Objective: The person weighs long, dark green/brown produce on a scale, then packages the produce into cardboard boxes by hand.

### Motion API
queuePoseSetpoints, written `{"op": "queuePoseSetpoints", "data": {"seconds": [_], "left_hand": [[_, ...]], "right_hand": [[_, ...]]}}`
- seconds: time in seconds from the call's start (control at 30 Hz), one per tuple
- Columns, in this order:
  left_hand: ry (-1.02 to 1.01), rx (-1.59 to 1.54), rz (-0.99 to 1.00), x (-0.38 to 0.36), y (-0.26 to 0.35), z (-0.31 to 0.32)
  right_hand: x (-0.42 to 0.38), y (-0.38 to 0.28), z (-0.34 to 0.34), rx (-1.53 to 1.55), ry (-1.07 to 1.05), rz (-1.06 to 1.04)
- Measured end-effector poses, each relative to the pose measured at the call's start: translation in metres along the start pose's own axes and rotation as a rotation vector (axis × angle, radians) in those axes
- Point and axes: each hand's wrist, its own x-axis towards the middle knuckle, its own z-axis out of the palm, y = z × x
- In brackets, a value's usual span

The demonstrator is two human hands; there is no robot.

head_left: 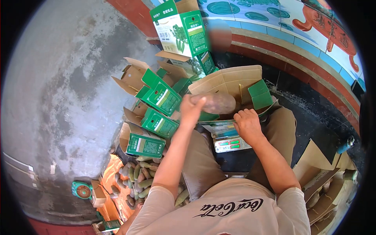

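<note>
My left hand (190,111) is closed around one end of a large, brownish, mud-tinged radish (214,103), held lengthwise over an open cardboard box (225,80). The radish is slightly smeared by motion. At the box's near right edge, my right hand (248,124) has its fingers curled over the rim. The box's flaps stand up, and its inside is mostly hidden by the radish and my hands. Under the box's near side sits a digital scale (232,145) with lit green digits, between my knees.
Several green-and-white boxes (159,94) stand at the left, with a taller printed box (178,29) behind. A pile of radishes (137,178) lies lower left, beside another person's arm (131,219). An opened carton (323,188) is at my right. A painted wall (254,15) runs behind.
</note>
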Motion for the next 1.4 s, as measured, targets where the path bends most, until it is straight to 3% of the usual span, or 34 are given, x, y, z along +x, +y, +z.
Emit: {"op": "queuePoseSetpoints", "data": {"seconds": [0.1, 0.23, 0.33, 0.43, 0.57, 0.67, 0.8, 0.87, 1.0, 1.07, 1.2, 1.27, 1.33, 1.4], "left_hand": [[-0.031, 0.372, 0.069, -0.001, 0.018, 0.045], [-0.174, 0.26, -0.046, 0.009, 0.009, 0.081], [-0.306, -0.189, -0.398, 0.013, 0.011, 0.088], [-0.15, 0.341, 0.047, 0.008, 0.005, 0.079], [-0.147, 0.042, 0.099, 0.0, -0.001, 0.036], [-0.009, -0.022, 0.209, -0.018, 0.0, -0.012], [0.193, 0.0, 0.112, -0.056, -0.022, -0.078], [0.299, 0.033, 0.048, -0.078, -0.068, -0.106], [0.334, 0.437, -0.085, -0.153, -0.148, -0.148], [0.302, 0.481, -0.181, -0.202, -0.187, -0.159], [0.097, 0.772, -0.625, -0.319, -0.276, -0.178], [-0.28, 0.998, -0.835, -0.371, -0.304, -0.179], [-0.291, 0.89, -0.987, -0.441, -0.339, -0.181], [-0.401, 0.833, -1.154, -0.469, -0.309, -0.171]], "right_hand": [[0.002, 0.0, -0.001, 0.006, 0.003, 0.001], [0.002, 0.001, -0.001, 0.016, 0.031, 0.01], [0.001, 0.0, 0.002, 0.04, 0.044, 0.009], [0.002, 0.003, 0.003, 0.024, 0.036, 0.013], [0.002, 0.0, -0.001, 0.018, 0.022, -0.015], [0.003, 0.0, 0.003, 0.037, 0.04, -0.035], [0.003, -0.002, 0.004, 0.005, 0.042, -0.036], [0.005, -0.002, 0.002, 0.013, 0.039, -0.038], [0.005, -0.003, 0.0, 0.003, 0.043, -0.035], [0.004, -0.004, 0.001, -0.004, 0.044, -0.035], [0.005, -0.006, 0.0, -0.019, 0.039, -0.032], [0.006, -0.006, 0.001, -0.025, 0.033, -0.03], [0.007, -0.006, 0.001, -0.02, 0.035, -0.037], [0.008, -0.007, 0.001, -0.029, 0.04, -0.039]]}}
